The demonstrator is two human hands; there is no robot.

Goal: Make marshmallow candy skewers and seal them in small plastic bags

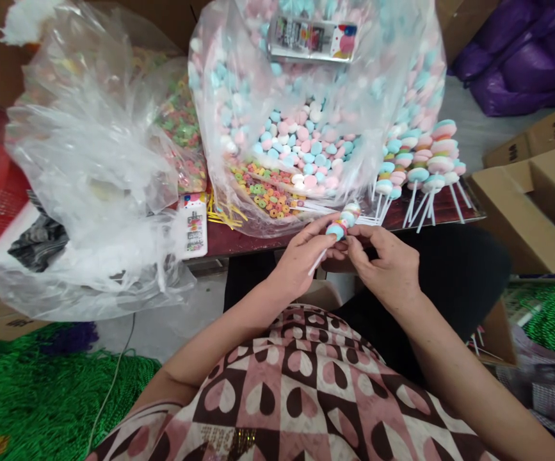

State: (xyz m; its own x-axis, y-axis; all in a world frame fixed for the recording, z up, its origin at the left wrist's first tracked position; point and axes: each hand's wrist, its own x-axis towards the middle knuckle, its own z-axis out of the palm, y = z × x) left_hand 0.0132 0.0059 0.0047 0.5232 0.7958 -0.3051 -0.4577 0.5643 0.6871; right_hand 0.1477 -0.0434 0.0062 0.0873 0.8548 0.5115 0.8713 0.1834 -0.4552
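My left hand [301,256] is closed around a candy skewer [343,221], with blue and pale sweets threaded on a white stick that points down toward me. My right hand [385,259] meets it from the right, thumb and fingers drawn together against the sweets; its fingertips are partly hidden. Just beyond both hands, a big clear bag holds pink, blue and white round sweets [306,144]. Ring-shaped gummies [267,192] in several colours lie at the bag's near side. White sticks [318,208] lie between them and my hands.
Finished-looking candy skewers [438,157] lean together at the table's right end. A plastic bag [99,147], a red basket [3,198] and a labelled white pack [194,227] stand left. An open carton [536,205] is at right, green shiny strands [51,397] on the floor.
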